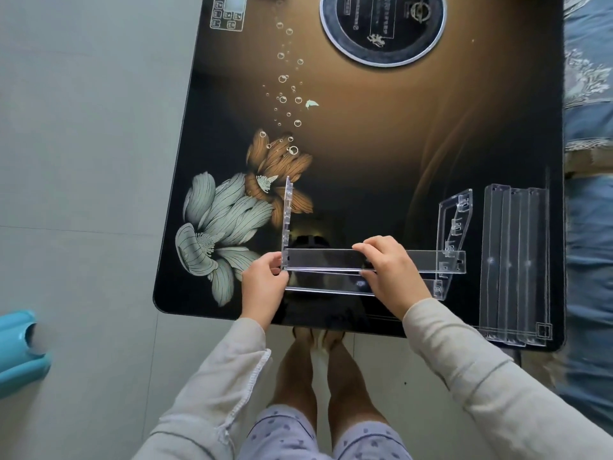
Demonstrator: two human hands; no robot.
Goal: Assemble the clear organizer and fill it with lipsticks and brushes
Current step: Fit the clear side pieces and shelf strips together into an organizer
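A partly built clear organizer stands near the table's front edge. Its left side panel is upright, and the right side panel leans upright too. Between them runs a long clear strip, with a second clear strip just below it. My left hand pinches the bottom of the left side panel where the strips meet it. My right hand grips the upper strip near its middle, fingers over its top edge. No lipsticks or brushes are in view.
Several loose clear panels lie stacked at the right front of the black glass table, which has a flower print. A round burner plate sits at the back. A blue plastic thing stands on the floor at the left.
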